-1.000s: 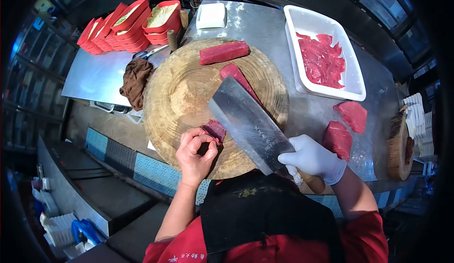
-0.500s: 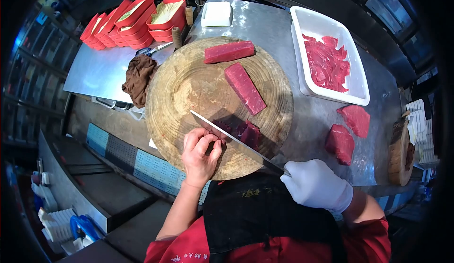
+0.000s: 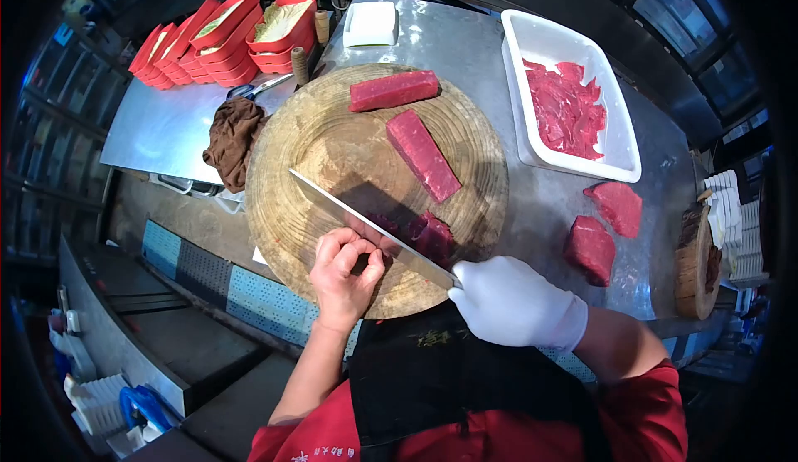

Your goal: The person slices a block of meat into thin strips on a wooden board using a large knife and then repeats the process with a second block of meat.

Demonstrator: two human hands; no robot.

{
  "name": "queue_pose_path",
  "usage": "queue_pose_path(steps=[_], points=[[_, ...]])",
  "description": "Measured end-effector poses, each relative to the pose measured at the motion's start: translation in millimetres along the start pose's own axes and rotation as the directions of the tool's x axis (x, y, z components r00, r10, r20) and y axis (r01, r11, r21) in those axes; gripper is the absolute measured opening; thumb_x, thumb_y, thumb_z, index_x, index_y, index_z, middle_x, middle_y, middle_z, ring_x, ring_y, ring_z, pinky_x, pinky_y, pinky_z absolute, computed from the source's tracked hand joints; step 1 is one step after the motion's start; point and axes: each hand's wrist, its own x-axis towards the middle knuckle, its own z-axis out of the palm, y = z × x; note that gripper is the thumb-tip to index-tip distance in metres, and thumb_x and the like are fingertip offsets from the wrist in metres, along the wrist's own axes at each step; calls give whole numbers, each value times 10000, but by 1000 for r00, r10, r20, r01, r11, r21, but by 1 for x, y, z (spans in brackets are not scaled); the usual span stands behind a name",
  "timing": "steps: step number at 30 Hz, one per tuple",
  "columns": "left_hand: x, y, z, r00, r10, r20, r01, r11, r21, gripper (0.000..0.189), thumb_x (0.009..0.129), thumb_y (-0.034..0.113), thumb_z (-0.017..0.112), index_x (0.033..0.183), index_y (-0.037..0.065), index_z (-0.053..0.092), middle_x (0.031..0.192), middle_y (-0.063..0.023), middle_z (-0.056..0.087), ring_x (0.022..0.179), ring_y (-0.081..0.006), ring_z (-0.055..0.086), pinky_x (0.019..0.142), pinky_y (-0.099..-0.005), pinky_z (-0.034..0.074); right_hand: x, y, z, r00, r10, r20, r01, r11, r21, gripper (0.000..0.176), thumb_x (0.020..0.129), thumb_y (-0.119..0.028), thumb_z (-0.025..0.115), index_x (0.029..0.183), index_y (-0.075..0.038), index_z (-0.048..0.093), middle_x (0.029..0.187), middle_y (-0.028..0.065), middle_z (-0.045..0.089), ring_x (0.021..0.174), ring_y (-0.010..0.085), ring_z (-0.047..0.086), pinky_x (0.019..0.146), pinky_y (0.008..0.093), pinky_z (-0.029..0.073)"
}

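1. Now, at the near edge of the round chopping block (image 3: 307,154), our left hand (image 3: 342,275) is bare and curled into a claw, knuckles against the blade, fingertips pressing on the end of the dark red piece of meat (image 3: 428,236)
2. Our right hand (image 3: 509,302), gloved in white, is closed around the handle of the cleaver (image 3: 366,228); the blade slants across the block's near side, edge down in the meat
3. We judge the meat soft, wet and slippery: it would squash and slide if pinched at the sides, so pressing from above, close to the cut, suits it best
4. We judge the cleaver heavy and stiff, best gripped high on the handle
5. Two longer red blocks (image 3: 422,154) lie at the block's middle and far edge; a white tray (image 3: 540,38) of slices sits off its far right, and a brown cloth (image 3: 230,140) lies against its left rim
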Motion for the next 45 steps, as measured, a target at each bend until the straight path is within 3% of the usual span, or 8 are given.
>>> queue_pose_path(steps=[19, 27, 30, 33, 37, 40, 41, 45], points=[[1, -2, 0, 994, -104, -40, 103, 994, -37, 177, 679, 3, 786, 826, 57, 704, 923, -76, 637, 839, -238, 633, 731, -323, 521, -11, 2, -8, 983, -164, -83, 160, 986, -49, 161, 888, -123, 584, 804, 7, 541, 594, 212, 583, 593, 411, 626, 566, 507, 493], [-1, -3, -2, 992, -123, 33, 125, 990, -61, 157, 706, 20, 788, 842, 46, 713, 935, -78, 638, 857, -221, 643, 748, -312, 525, 35, -5, 6, 998, -62, -19, 60, 994, -92, 106, 818, -59, 545, 843, 33, 592, 700, 228, 624, 687, 425, 641, 666, 492, 515], [-1, -6, 0, 995, -98, 19, 99, 994, -40, 165, 697, 8, 780, 831, 47, 692, 932, -82, 629, 855, -223, 639, 749, -318, 525, 44, 11, 17, 892, -419, -171, 410, 908, -88, 123, 799, -79, 552, 829, 30, 602, 710, 231, 620, 685, 422, 630, 670, 475, 518], [2, -5, 1, 996, -89, 32, 89, 996, 0, 220, 669, 14, 767, 855, 72, 666, 928, -93, 612, 865, -280, 616, 753, -366, 523, 30, 13, 14, 936, -304, -177, 311, 950, 12, 234, 912, -168, 566, 879, 58, 616, 699, 244, 598, 701, 430, 633, 657, 476, 506], [6, -5, -3, 992, -91, 89, 94, 995, -28, 274, 676, 7, 756, 923, 67, 653, 939, -110, 611, 878, -295, 618, 761, -369, 523, 9, 15, 5, 1000, -27, 5, 27, 999, 28, 142, 825, -95, 555, 843, 37, 604, 759, 244, 644, 729, 418, 653, 684, 498, 510], [5, -6, -6, 987, -98, 127, 103, 994, -37, 244, 682, 4, 755, 900, 60, 659, 928, -112, 632, 861, -289, 635, 763, -363, 531, 14, 31, 24, 957, -255, -136, 257, 966, -1, 206, 863, -141, 578, 747, 25, 614, 720, 205, 593, 661, 400, 624, 632, 487, 497], [6, -5, -6, 984, -82, 155, 90, 995, -43, 234, 684, 3, 755, 891, 57, 661, 919, -112, 640, 853, -287, 640, 763, -359, 534, 24, 35, 28, 756, -565, -330, 571, 816, -91, 168, 801, -124, 598, 692, 2, 615, 728, 187, 584, 637, 381, 615, 613, 473, 492], [1, -1, -5, 979, 0, 203, -6, 1000, 29, 226, 688, -7, 736, 889, 75, 674, 899, -106, 652, 822, -288, 634, 752, -366, 533, 48, 19, 22, 768, -544, -339, 563, 825, -50, 130, 760, -111, 622, 700, 2, 602, 698, 185, 578, 644, 378, 617, 604, 445, 492]])
